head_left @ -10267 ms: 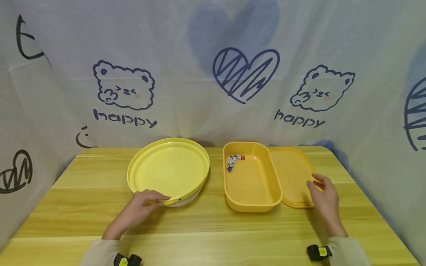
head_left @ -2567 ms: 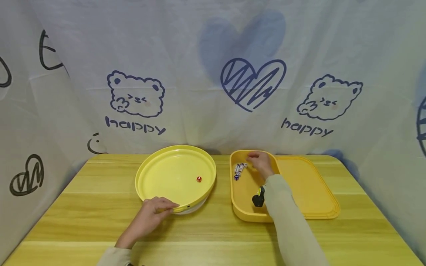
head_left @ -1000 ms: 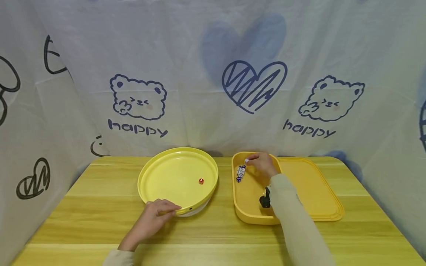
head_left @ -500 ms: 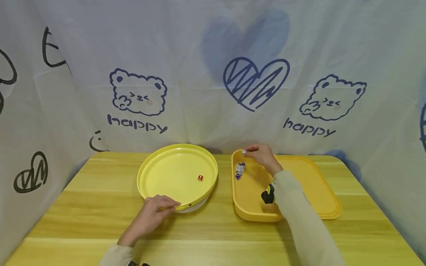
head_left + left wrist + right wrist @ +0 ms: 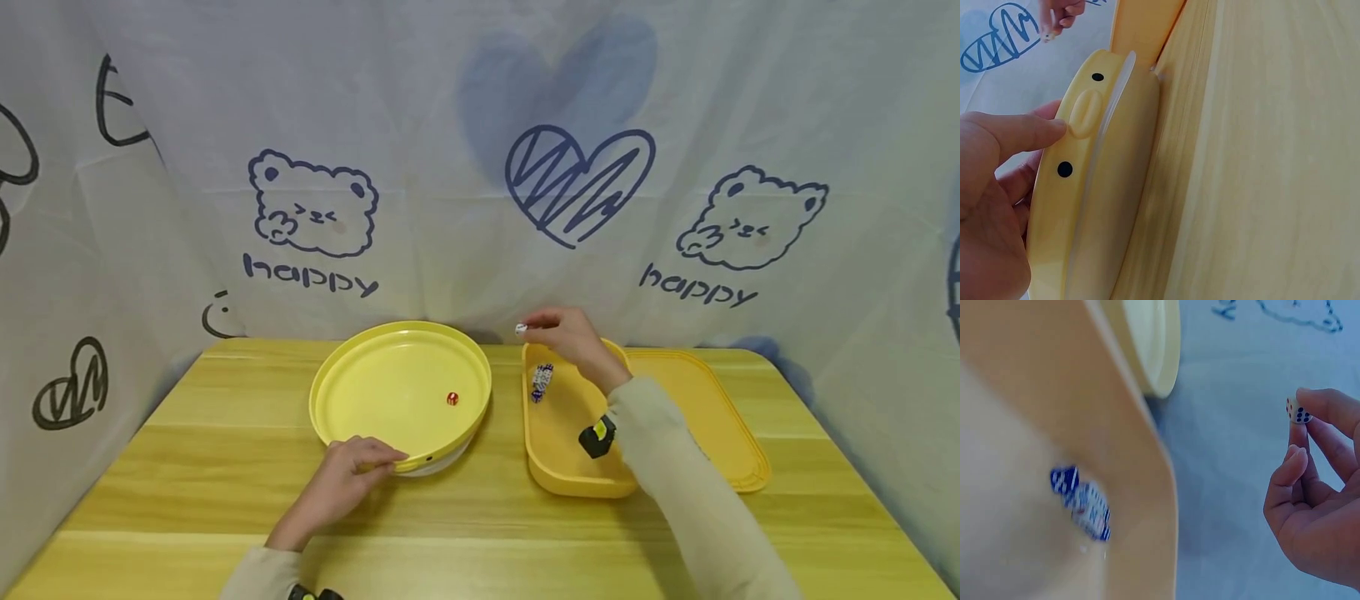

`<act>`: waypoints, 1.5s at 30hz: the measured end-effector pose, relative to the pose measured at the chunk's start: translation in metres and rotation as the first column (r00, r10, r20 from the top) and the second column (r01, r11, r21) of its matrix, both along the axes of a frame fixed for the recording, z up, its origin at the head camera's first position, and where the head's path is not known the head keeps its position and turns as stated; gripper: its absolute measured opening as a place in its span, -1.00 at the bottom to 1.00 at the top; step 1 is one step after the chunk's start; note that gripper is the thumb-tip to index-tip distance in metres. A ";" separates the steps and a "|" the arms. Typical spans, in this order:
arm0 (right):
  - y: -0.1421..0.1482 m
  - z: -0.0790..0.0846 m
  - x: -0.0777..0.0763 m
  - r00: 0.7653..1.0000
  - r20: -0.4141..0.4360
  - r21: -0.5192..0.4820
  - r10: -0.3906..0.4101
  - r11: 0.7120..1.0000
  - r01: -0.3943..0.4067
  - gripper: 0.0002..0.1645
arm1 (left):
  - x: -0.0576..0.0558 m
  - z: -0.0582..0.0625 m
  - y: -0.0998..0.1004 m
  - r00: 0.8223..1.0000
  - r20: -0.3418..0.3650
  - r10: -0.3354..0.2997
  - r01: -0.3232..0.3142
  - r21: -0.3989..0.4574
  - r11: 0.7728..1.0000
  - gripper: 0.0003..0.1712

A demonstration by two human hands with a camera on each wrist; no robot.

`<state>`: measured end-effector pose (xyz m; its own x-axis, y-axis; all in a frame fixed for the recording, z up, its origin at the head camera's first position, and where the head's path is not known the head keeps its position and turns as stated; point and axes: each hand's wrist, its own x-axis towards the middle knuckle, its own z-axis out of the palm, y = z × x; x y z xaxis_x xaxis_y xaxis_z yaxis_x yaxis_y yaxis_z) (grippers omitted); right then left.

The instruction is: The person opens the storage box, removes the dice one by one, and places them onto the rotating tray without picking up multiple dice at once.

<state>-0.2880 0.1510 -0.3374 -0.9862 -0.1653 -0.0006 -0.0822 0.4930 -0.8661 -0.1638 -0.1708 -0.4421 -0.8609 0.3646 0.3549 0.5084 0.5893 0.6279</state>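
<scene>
My right hand (image 5: 573, 342) pinches a white die (image 5: 1298, 412) between thumb and fingertips, raised above the back left corner of the deep yellow-orange box (image 5: 577, 486). Several white and blue dice (image 5: 542, 380) lie clustered by that box's left wall. With thumb and fingers on either side of the rim, my left hand (image 5: 339, 482) holds the front edge of a round yellow tray (image 5: 390, 392). A single red die (image 5: 452, 399) lies on the tray, right of its middle. In the left wrist view, the tray's side (image 5: 1054, 219) shows two black dots and a raised oval.
A flat yellow-orange lid (image 5: 712, 421) lies right of the box, partly behind my right sleeve (image 5: 675, 467). The wooden table (image 5: 465, 550) ends at a white cloth backdrop (image 5: 420, 217) with blue drawings. Tray and box stand side by side with a narrow gap.
The red die went from the box to the tray earlier. Since then my right hand has picked a white die from the box and lifted it up and left. My left hand stays on the tray's rim.
</scene>
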 end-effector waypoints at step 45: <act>-0.094 -0.048 0.073 0.944 -0.162 0.127 0.287 0.955 -0.268 -0.86 | 0.001 0.000 0.001 0.999 -0.054 0.008 -0.008 -0.008 1.000 -0.78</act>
<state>-0.2151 0.0566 -0.3855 -0.8869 -0.4407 0.1382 -0.3754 0.5136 -0.7716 -0.1632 -0.1695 -0.4417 -0.8435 0.3610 0.3978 0.5367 0.5982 0.5951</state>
